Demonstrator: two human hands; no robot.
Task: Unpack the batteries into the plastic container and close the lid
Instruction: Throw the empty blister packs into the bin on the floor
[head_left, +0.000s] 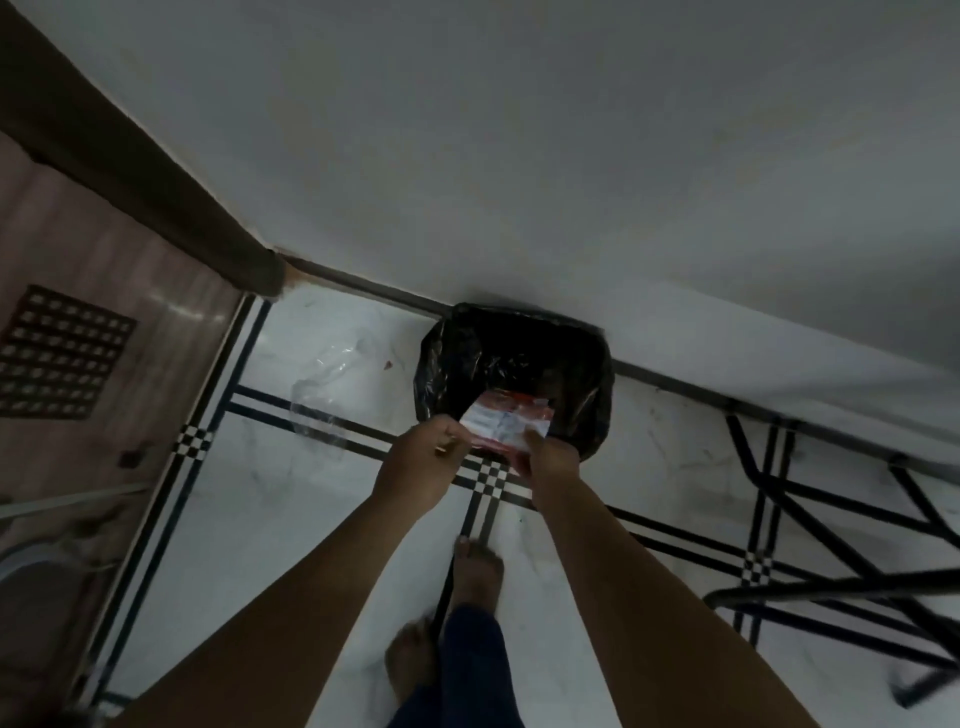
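White tiled floor (311, 519) beside a pale wall. Firm grip from left hand (423, 449) and right hand (551, 457), each pinching one edge of a red-and-white wrapper (506, 422) above the black-bagged bin (457, 353). Feel for leftover batteries first, then release squarely over the opening. Container out of view.

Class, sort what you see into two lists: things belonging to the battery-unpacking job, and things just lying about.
Belongs to the job: red and white packet, held by the left hand and right hand; black-lined bin beneath it, likely for the wrapping.
Just lying about: clear plastic piece left of the bin; black metal frame; door vent grille.
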